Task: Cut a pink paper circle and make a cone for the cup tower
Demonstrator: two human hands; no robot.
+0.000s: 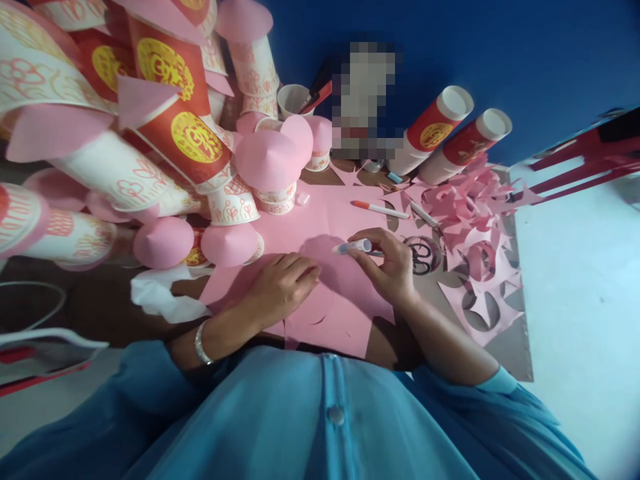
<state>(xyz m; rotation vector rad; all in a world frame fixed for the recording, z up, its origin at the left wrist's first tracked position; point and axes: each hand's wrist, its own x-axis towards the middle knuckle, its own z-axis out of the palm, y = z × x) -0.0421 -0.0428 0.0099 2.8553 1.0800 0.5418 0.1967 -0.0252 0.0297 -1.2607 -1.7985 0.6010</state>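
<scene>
My left hand [285,287] lies flat, palm down, on pink paper [350,327], its fingers stretched out and holding nothing. In my right hand [390,263] a small white tube, apparently a glue stick [356,246], is pinched between thumb and fingers. Its pale end points left, just above the paper. A pair of black-handled scissors [423,257] lies right beside this hand. Past the fingers is an orange-and-white marker [380,209]. A small whitish cap [303,199] sits on the far part of the paper.
Paper cups with pink cones [267,160] crowd the left side, many stacked. Pink paper scraps [480,267] are heaped at right. Two red-and-white cup stacks [435,127] stand behind, before a blue wall [450,40]. A crumpled white tissue [165,293] lies at front left.
</scene>
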